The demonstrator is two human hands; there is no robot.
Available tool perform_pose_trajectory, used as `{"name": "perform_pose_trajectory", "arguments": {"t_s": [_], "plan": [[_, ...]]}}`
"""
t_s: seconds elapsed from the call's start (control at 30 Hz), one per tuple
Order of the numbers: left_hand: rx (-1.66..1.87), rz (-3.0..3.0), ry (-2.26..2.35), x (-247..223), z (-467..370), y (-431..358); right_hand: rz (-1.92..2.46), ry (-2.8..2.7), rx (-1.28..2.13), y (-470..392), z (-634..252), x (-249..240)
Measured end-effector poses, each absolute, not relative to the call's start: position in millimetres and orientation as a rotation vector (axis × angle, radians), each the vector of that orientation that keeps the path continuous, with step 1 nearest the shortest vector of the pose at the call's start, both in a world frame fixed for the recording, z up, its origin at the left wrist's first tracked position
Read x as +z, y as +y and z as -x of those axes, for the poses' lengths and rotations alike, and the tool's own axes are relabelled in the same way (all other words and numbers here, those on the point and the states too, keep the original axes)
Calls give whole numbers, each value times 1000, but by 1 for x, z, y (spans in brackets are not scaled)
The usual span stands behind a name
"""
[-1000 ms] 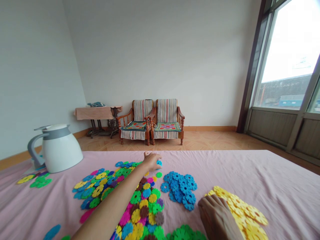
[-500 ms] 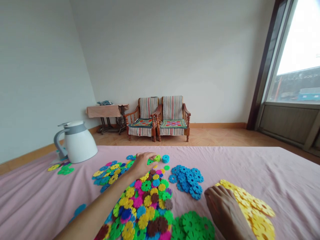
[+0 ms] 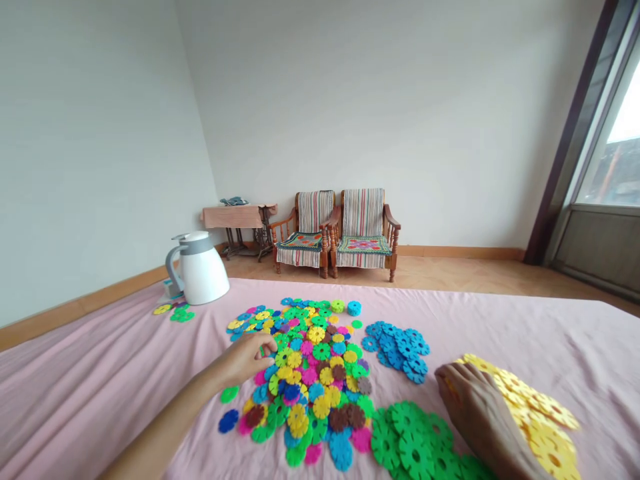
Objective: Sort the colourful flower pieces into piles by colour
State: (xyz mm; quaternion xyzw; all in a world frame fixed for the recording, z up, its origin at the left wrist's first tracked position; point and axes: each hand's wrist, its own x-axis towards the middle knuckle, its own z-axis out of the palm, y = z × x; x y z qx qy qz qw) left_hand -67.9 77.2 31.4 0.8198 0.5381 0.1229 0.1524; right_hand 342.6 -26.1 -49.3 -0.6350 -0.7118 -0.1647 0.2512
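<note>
My left hand (image 3: 251, 357) is over the left side of a mixed heap of flower-shaped plastic discs (image 3: 309, 373) in many colours. Its fingers are curled, and a bit of green disc (image 3: 262, 351) shows between thumb and fingers. My right hand (image 3: 473, 407) rests with bent, closed fingers, its back up, beside a pile of yellow discs (image 3: 545, 407). What its fingers hold, if anything, is hidden beneath it. Left of that hand lie a pile of green discs (image 3: 413, 440) and, farther back, a pile of blue discs (image 3: 397, 348).
A light green stack (image 3: 338, 305) and a blue stack (image 3: 354, 308) stand behind the heap. A white jug (image 3: 204, 273) with a grey handle stands at the back left, with a few discs (image 3: 181, 313) before it. Pink cloth (image 3: 505, 320) covers the table. Two armchairs (image 3: 363, 247) stand beyond.
My left hand has drawn back toward me from near the small stacks to the heap's left side. My right hand stays by the yellow pile. The view has turned left.
</note>
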Motion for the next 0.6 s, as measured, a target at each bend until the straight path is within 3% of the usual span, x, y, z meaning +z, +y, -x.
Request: {"name": "perform_pose_trajectory", "arguments": {"t_s": [0.37,0.6], "plan": [[373,-2381,1264,18,39,69,1718,-1961,-476,-26,-345,-52],[463,-2407,1491,5,24,81,1749,-1950,-438,-27,-342,-48]]}}
